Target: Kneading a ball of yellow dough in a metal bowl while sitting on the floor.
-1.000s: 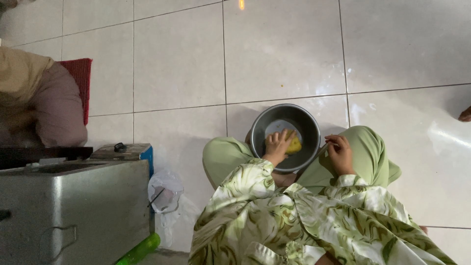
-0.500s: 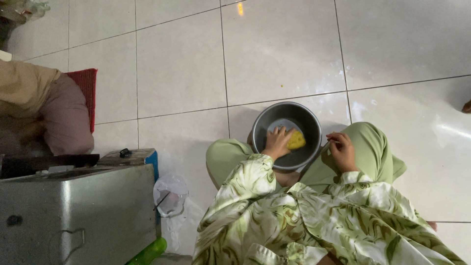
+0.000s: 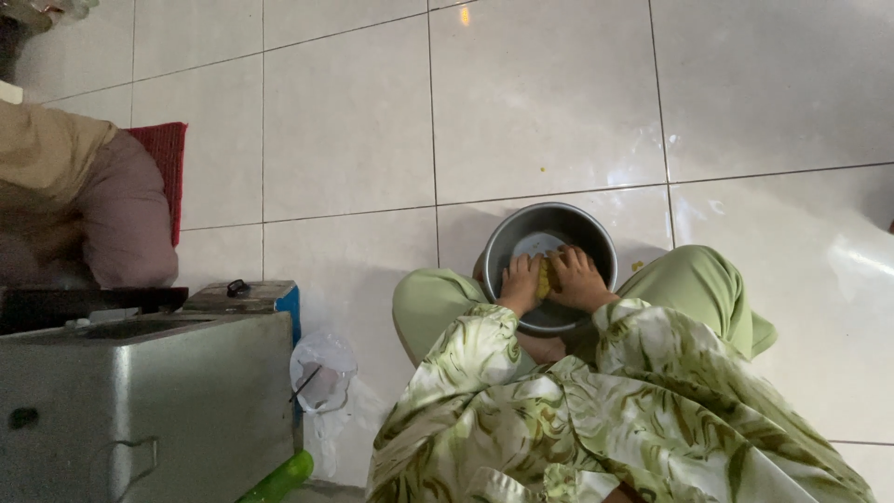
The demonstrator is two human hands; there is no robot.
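Observation:
A round grey metal bowl (image 3: 521, 233) sits on the tiled floor between my knees. Inside it lies a yellow lump of food (image 3: 544, 277), mostly covered by my hands. My left hand (image 3: 520, 282) and my right hand (image 3: 579, 278) are both down in the bowl, pressed together around the yellow lump. My green patterned sleeves and green trousers frame the bowl from below.
A grey metal box (image 3: 140, 410) with a handle stands at the lower left, with a blue-edged object (image 3: 247, 296) on it. A clear plastic bag (image 3: 321, 373) and a green bottle (image 3: 279, 477) lie beside it. Another person's knee (image 3: 121, 214) and a red mat (image 3: 163, 158) are at the left.
My right hand has moved from the bowl's right rim into the bowl and joined my left hand on the yellow lump.

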